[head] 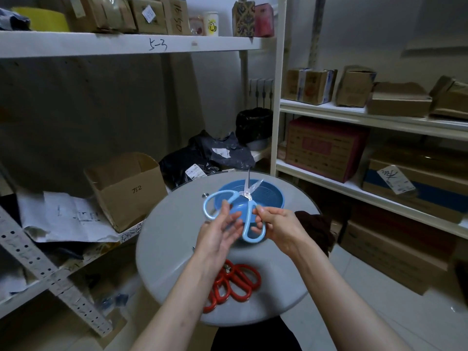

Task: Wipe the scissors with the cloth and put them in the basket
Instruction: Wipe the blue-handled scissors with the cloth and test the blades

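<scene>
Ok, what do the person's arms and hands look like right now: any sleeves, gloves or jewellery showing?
The left forearm and right forearm are bare down to the picture's bottom edge, with no sleeves in view. The left hand and right hand wear no gloves, and no watch, bracelet or ring shows. Dark clothing shows low between the arms.

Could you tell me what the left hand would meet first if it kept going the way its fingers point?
The left hand touches the handle of the blue scissors; beyond that, probably the blue basket, though depth is unclear.
</scene>
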